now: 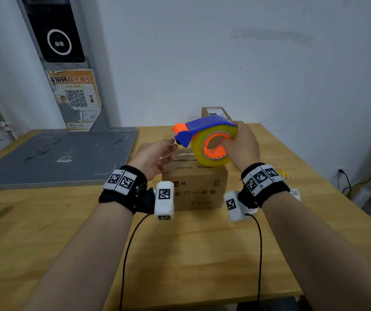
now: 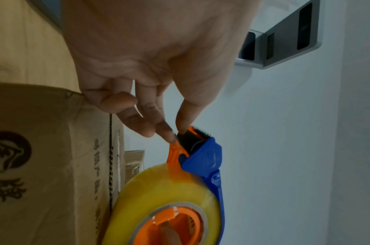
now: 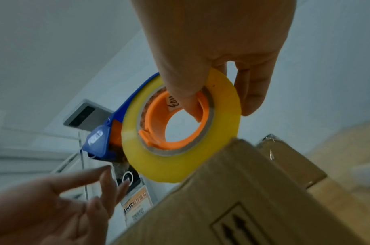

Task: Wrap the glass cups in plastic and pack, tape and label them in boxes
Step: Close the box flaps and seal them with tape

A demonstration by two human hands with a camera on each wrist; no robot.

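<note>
Right hand (image 1: 243, 147) grips the tape dispenser (image 1: 204, 138), thumb hooked through the orange core, fingers over the blue cover, holding it in the air above the closed cardboard box (image 1: 194, 187). Left hand (image 1: 155, 157) reaches the dispenser's orange cutter end, its thumb and forefinger (image 2: 165, 131) pinching at the black brush tip there. The box rests on the wooden worktop (image 1: 180, 254); a second, smaller box (image 1: 216, 112) stands behind it. A grey mat (image 1: 52, 158) lies on the worktop's left part.
</note>
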